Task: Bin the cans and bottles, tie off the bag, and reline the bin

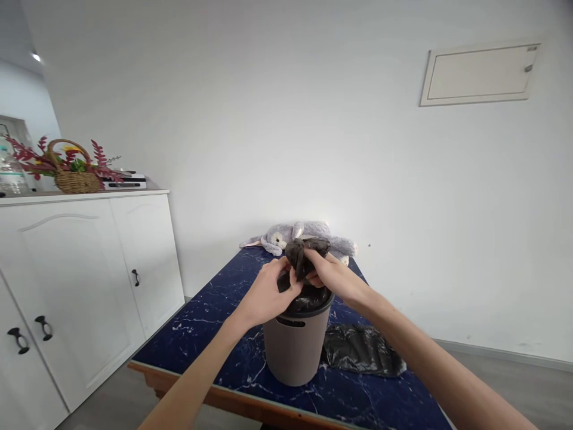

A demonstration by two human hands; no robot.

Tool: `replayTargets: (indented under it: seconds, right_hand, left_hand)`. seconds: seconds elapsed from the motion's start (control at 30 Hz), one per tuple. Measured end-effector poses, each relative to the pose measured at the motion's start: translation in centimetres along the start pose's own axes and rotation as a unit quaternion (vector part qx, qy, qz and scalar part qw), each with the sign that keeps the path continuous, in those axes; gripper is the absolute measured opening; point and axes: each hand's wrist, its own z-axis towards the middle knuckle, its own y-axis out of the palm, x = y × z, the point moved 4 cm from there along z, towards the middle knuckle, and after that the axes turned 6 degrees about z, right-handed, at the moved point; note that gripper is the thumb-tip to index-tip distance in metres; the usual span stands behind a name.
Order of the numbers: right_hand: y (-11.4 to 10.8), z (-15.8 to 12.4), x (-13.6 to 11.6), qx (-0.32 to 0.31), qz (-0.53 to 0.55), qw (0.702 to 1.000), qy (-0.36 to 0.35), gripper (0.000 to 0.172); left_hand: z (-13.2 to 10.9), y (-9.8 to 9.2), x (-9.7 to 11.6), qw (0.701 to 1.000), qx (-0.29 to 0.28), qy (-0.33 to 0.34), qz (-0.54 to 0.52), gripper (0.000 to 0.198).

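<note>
In front of you, a grey-brown, tapered bin (293, 352) with a dark rim and a slot-shaped opening on its near side stands upright on the table (201, 322), close to the front edge and between the left and right edges. You hold a thin black plastic bag (295, 254), crumpled and bunched above the rim, with glossy black plastic showing inside the bin's mouth.

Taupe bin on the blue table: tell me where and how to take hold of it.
Likely best: take the bin from the near side, hooking into the slot just below its dark rim. The bin stands upright and that slot faces the camera.
</note>
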Motion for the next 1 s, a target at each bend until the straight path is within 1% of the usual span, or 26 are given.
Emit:
replayTargets:
  seconds: [0.07,0.13,0.23,0.33,0.4,0.47,0.53,0.63,0.7,0.8,0.83,0.9,0.97,1.0]
  right_hand:
    - [0.1,-0.3,-0.3,-0.037,0.027,0.999,0.002,0.054]
    - [0.2,-0.5,-0.6,-0.063,0.040,0.997,-0.012,0.052]
    - [0.2,-0.7,-1.0,-0.060,0.088,0.994,-0.030,0.054]
    - [0.1,-0.6,-1.1,-0.069,0.185,0.980,-0.029,0.057]
    - [-0.1,-0.3,-0.9,-0.079,0.271,0.959,-0.015,0.051]
    - [-0.3,0.0,-0.6,-0.071,0.345,0.936,0.000,0.045]
    - [-0.5,0.3,-0.1,-0.045,0.359,0.932,0.005,0.043]
    - [-0.5,0.6,0.5,-0.003,0.314,0.949,0.004,0.047]
    - [-0.2,0.7,0.6,0.000,0.268,0.963,-0.003,0.048]
    - [0.2,0.9,0.5,0.004,0.122,0.992,-0.016,0.041]
    - [0.2,1.0,0.6,0.009,0.072,0.997,-0.021,0.039]
    - [0.3,1.2,0.5,0.020,-0.004,0.999,-0.035,0.037]
    - [0.3,1.3,0.4,0.031,-0.041,0.997,-0.056,0.035]
    - [0.2,1.2,0.3,0.034,-0.057,0.995,-0.068,0.034]
  left_hand:
    - [0.2,-0.1,-0.5,1.000,-0.015,0.009,-0.008,0.026]
    - [0.2,-0.1,-0.8,0.999,-0.028,0.021,-0.021,0.033]
    - [0.2,-0.1,-1.2,0.997,-0.024,0.039,-0.054,0.040]
    - [0.0,0.0,-1.6,0.993,0.007,0.017,-0.117,0.044]
    - [-0.1,0.3,-2.1,0.985,0.029,-0.019,-0.167,0.048]
    - [-0.2,0.6,-2.6,0.972,0.058,-0.050,-0.224,0.052]
    - [-0.2,0.9,-3.0,0.958,0.084,-0.054,-0.268,0.053]
    - [-0.2,0.9,-2.7,0.958,0.093,-0.018,-0.272,0.049]
    - [-0.2,1.0,-2.2,0.965,0.071,0.011,-0.253,0.048]
    - [-0.5,1.0,-1.3,0.975,0.034,0.035,-0.215,0.050]
    - [-0.6,0.9,-1.0,0.979,0.039,0.038,-0.198,0.049]
    - [-0.8,0.7,-0.8,0.984,0.074,0.036,-0.156,0.048]
    - [-0.9,0.4,-0.7,0.986,0.113,0.032,-0.118,0.048]
    - [-0.9,0.3,-0.7,0.986,0.122,0.032,-0.108,0.049]
